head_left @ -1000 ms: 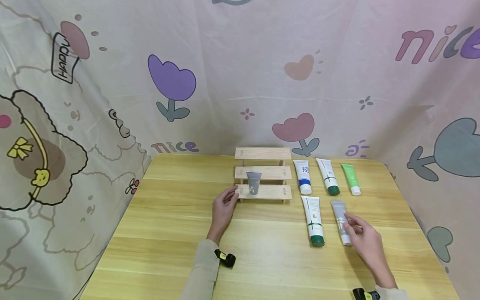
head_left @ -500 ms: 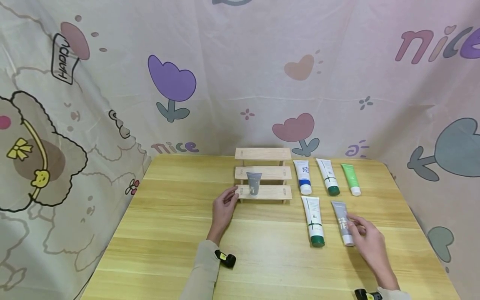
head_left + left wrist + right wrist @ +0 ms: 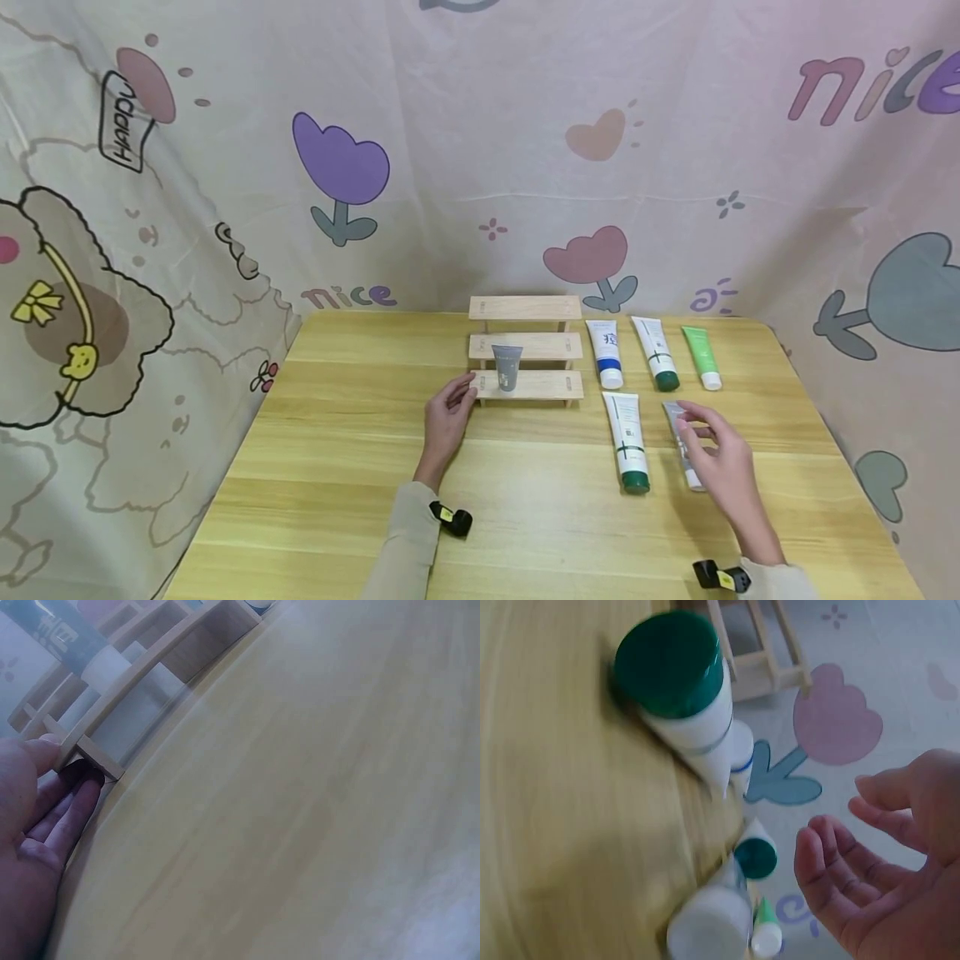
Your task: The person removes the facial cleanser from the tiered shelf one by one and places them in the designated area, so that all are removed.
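My left hand [image 3: 446, 427] pinches the left end of a three-step wooden stand [image 3: 540, 385], thumb on top of the lowest step and fingers beneath, beside its leg [image 3: 101, 757]. On that step a small grey tube [image 3: 507, 368] stands upright on its cap. My right hand [image 3: 723, 467] hovers over a grey tube with a white cap [image 3: 686, 465] lying on the table and partly covers it in the head view. Its fingers [image 3: 832, 892] are loosely bent with nothing between them in the right wrist view; the tube's white cap [image 3: 711, 922] shows below.
Left of the grey tube lies a white tube with a green cap [image 3: 626, 437]. Behind are a white-and-blue tube [image 3: 605, 354], another green-capped white tube [image 3: 655, 352] and a green tube [image 3: 701, 357]. A patterned cloth [image 3: 450, 167] hangs behind the wooden table [image 3: 337, 433].
My right hand has let go of the grey tube and risen slightly up and left over it; the tube has shifted only a little. The left hand stays on the stand.
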The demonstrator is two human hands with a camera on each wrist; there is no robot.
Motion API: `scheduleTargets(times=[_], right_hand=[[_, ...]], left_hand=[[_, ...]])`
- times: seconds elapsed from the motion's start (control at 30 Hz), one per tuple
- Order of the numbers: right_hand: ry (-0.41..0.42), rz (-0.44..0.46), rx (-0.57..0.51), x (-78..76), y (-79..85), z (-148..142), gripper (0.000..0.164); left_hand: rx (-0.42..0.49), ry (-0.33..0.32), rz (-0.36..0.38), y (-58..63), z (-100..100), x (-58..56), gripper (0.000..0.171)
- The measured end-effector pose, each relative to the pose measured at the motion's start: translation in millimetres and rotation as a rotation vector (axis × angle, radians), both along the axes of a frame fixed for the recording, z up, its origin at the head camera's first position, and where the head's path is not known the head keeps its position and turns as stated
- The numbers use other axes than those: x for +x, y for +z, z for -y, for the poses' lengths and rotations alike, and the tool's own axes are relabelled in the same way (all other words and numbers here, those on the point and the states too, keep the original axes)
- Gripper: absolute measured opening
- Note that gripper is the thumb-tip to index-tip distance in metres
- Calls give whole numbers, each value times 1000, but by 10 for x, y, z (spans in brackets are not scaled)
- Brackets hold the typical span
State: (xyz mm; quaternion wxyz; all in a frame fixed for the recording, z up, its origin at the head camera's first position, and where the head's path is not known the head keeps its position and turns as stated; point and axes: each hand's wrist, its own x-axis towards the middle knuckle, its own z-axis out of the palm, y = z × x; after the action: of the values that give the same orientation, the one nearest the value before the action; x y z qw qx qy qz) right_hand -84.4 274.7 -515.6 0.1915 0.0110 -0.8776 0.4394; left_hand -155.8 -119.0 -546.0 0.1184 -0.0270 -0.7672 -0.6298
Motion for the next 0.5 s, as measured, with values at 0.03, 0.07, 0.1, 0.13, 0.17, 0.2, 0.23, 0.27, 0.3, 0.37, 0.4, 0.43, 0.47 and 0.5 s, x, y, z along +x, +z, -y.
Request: scheduleTargets(times=[0.03, 0.07, 0.1, 0.13, 0.17, 0.2, 0.23, 0.27, 0.3, 0.37, 0.4, 0.43, 0.47, 0.5], right_hand=[[12, -9, -22, -16, 9, 41, 28], [24, -17, -42, -32, 18, 82, 28], [33, -22, -56, -50, 26, 123, 29], [41, -25, -69, -68, 34, 165, 30], [47, -29, -78, -87, 41, 204, 31], [53, -31, -80, -106, 49, 242, 32], [59, -31, -84, -127, 57, 279, 33], [67, -30, -87, -148, 65, 315, 35], [75, -28, -90, -168, 71, 349, 36], [92, -26, -99, -204, 82, 416, 38], [101, -23, -103, -220, 88, 449, 39], [111, -20, -109, -236, 93, 482, 40], [120, -17, -112, -250, 98, 515, 40], [129, -16, -120, -265, 102, 548, 41]], left_hand=[[0, 0, 1, -1, 0, 2, 28], [0, 0, 1, -2, -1, 4, 28], [0, 1, 1, -2, -1, 6, 28], [0, 2, 1, -3, -2, 8, 28], [-1, 4, 0, -2, -2, 9, 28], [1, 5, -1, -2, -4, 10, 28], [1, 7, -3, -1, -5, 11, 28], [2, 8, -4, 1, -5, 12, 28], [2, 9, -6, 3, -6, 12, 28], [0, 9, -5, 7, -7, 12, 28], [-1, 7, -4, 9, -6, 12, 28], [-2, 6, -2, 11, -4, 12, 28], [-3, 5, 1, 12, -3, 12, 28], [-3, 3, 2, 14, -3, 11, 28]])
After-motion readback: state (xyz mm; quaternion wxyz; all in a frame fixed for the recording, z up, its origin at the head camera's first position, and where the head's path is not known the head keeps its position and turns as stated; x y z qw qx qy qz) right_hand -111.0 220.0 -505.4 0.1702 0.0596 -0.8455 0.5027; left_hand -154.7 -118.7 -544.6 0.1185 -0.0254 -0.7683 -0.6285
